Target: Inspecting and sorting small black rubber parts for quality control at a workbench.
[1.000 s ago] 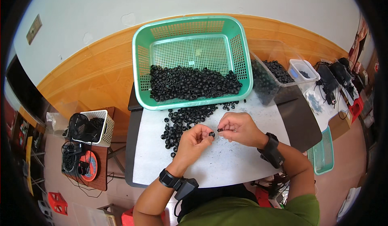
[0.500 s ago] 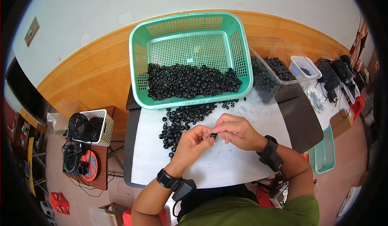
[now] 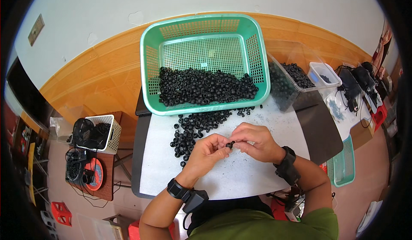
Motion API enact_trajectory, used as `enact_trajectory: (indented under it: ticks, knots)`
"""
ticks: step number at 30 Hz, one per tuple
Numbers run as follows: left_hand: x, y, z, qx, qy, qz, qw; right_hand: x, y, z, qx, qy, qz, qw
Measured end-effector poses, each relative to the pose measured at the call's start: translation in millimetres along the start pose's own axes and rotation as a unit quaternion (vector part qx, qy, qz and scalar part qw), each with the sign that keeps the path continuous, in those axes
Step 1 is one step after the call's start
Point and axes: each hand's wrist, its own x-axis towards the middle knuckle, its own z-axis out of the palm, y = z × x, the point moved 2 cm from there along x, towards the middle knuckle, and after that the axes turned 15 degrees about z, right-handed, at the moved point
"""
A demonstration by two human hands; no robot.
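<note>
Between the fingertips of both hands, over the white table sheet, is a small round black part (image 3: 230, 145). My left hand (image 3: 207, 153) pinches it from the left, thumb and fingers together. My right hand (image 3: 256, 143) closes on it from the right side. The finer shape of the part is too small to make out. Just beyond and left of my left hand lies a pile of similar black round parts (image 3: 187, 138). Behind it, a green mesh basket (image 3: 151, 108) leans tilted toward me with many more of these parts (image 3: 206, 87) in its lower portion.
A clear plastic bin (image 3: 286, 95) of black parts stands right of the basket, with a small white tub (image 3: 315, 69) beside it. On a side table at left are a white basket (image 3: 112, 138) and an orange dish (image 3: 98, 174). Another green basket (image 3: 344, 167) sits low at right.
My fingertips have shifted slightly apart, and more of the small black part shows between them. The right hand has moved a little to the right. The whole view has shifted slightly.
</note>
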Motion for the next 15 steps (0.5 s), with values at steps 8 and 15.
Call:
enact_trajectory:
  ticks: [8,15]
  knots:
    - [0.5,2.9,0.9,-0.004,-0.005,-0.017,1.000,-2.0,6.6,5.9,0.018,0.014,-0.017,1.000]
    - [-1.4,1.3,-1.4,0.012,-0.014,-0.029,0.999,-0.6,12.9,6.4,0.024,-0.012,-0.028,0.999]
